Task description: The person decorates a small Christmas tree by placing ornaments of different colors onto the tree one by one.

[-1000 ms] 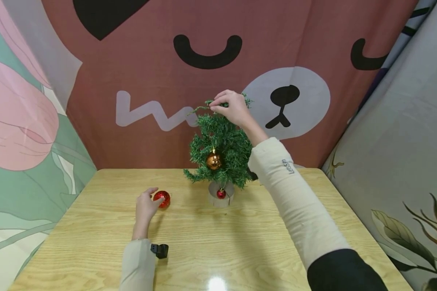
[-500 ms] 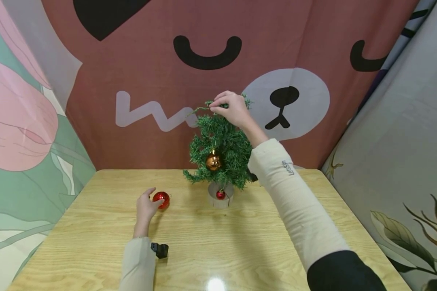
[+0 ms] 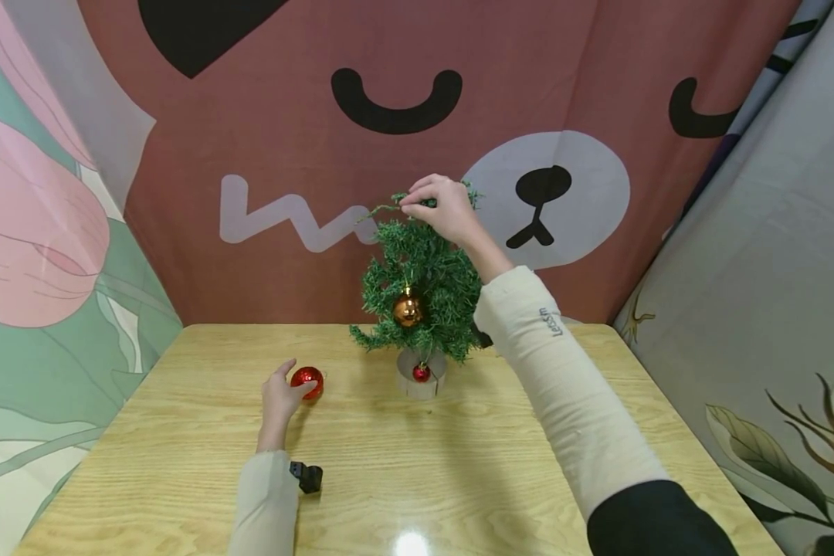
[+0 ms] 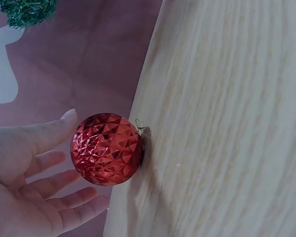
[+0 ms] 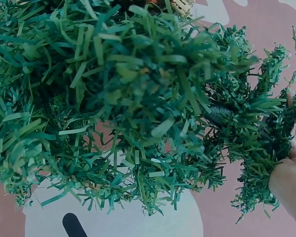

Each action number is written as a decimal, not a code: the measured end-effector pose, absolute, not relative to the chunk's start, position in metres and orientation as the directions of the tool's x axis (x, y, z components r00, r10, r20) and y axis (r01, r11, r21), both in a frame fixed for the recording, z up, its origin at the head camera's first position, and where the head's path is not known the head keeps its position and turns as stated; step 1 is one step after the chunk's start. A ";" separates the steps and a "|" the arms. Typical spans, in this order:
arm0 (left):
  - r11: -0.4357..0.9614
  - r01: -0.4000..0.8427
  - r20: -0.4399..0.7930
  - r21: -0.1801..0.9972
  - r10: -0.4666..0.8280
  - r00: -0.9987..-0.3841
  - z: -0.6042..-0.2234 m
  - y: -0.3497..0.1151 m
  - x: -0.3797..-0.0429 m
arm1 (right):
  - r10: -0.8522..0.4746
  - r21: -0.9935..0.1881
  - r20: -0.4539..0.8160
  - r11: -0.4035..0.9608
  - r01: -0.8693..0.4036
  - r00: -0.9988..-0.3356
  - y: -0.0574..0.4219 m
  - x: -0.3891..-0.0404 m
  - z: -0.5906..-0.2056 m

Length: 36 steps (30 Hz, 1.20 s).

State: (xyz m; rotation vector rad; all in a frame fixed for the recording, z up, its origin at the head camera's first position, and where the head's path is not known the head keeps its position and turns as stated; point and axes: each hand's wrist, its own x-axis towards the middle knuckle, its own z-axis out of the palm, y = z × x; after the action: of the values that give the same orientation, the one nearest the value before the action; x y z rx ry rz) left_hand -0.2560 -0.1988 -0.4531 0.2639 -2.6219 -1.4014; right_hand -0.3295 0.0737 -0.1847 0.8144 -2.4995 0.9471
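Beside the tree point(image 3: 424, 262), sleeve lettering point(image 3: 550, 321) begins "Let"

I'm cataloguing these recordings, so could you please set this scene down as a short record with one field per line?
Left hand: beside the large red bauble, fingers loosely spread; left hand contact unclear
Right hand: right hand pinches greenery at the top of the small green tree
Ornaments on tree: copper-coloured bauble in front; small red bauble hanging low, before the pale base
Surface: wood-grain table
Background: reddish-brown printed cloth
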 end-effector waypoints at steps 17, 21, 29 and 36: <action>0.577 -0.136 0.032 0.806 -0.271 -0.962 -0.461 -0.196 -0.261 | -0.393 -0.480 0.485 0.627 -0.613 -0.781 0.075 -0.330 -0.185; 0.584 -0.145 0.029 0.798 -0.278 -0.960 -0.461 -0.196 -0.262 | -0.405 -0.473 0.488 0.622 -0.624 -0.773 0.074 -0.330 -0.183; 0.582 -0.133 0.055 0.803 -0.294 -0.954 -0.460 -0.195 -0.260 | -0.410 -0.466 0.493 0.620 -0.632 -0.767 0.073 -0.331 -0.185; 0.571 -0.133 0.047 0.810 -0.288 -0.956 -0.459 -0.196 -0.258 | -0.413 -0.471 0.499 0.609 -0.638 -0.762 0.072 -0.331 -0.184</action>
State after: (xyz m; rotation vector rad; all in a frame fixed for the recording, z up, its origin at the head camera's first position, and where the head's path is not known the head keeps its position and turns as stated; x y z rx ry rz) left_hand -0.2585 -0.1958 -0.4592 0.3553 -2.6274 -1.3326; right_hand -0.3312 0.0721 -0.1844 0.8465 -2.4968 0.9253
